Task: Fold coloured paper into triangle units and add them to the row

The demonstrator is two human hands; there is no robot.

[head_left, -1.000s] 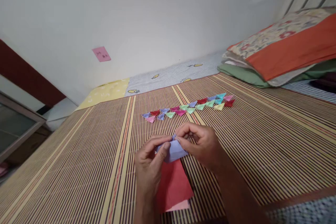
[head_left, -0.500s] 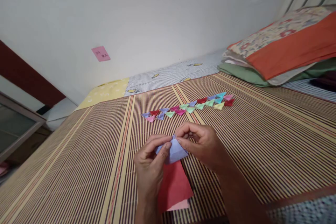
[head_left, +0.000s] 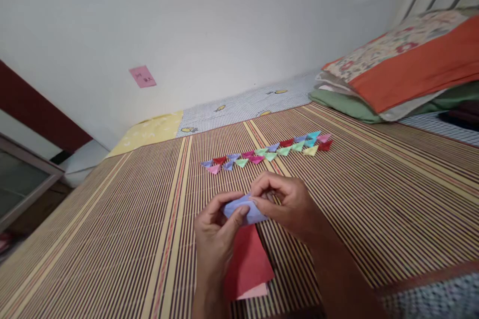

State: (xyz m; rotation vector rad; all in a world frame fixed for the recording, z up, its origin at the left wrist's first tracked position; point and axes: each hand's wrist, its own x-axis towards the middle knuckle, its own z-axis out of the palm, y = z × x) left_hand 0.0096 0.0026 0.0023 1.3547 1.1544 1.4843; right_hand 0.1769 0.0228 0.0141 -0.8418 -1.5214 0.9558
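A partly folded sheet of blue-violet paper (head_left: 253, 214) is held up between both hands, above the mat. My left hand (head_left: 219, 227) pinches its left side, thumb on the near face and fingers behind. At its upper right edge, my right hand (head_left: 286, 202) grips with thumb and forefinger. Beneath the hands lies red paper (head_left: 250, 261), with a pink sheet (head_left: 258, 291) showing under its near edge. Beyond the hands, small folded paper boats (head_left: 256, 159) in several colours stand in two slanting rows.
A striped bamboo mat (head_left: 123, 239) covers the bed. Folded bedding with an orange band (head_left: 419, 79) is piled at the right. A pink note (head_left: 142, 76) is stuck to the white wall. A glass-fronted cabinet (head_left: 22, 174) stands off the left edge.
The blue-violet paper has tipped and now looks flatter and narrower, its left part showing more between thumb and fingers. My left thumb has shifted slightly to the right; the right hand barely moved.
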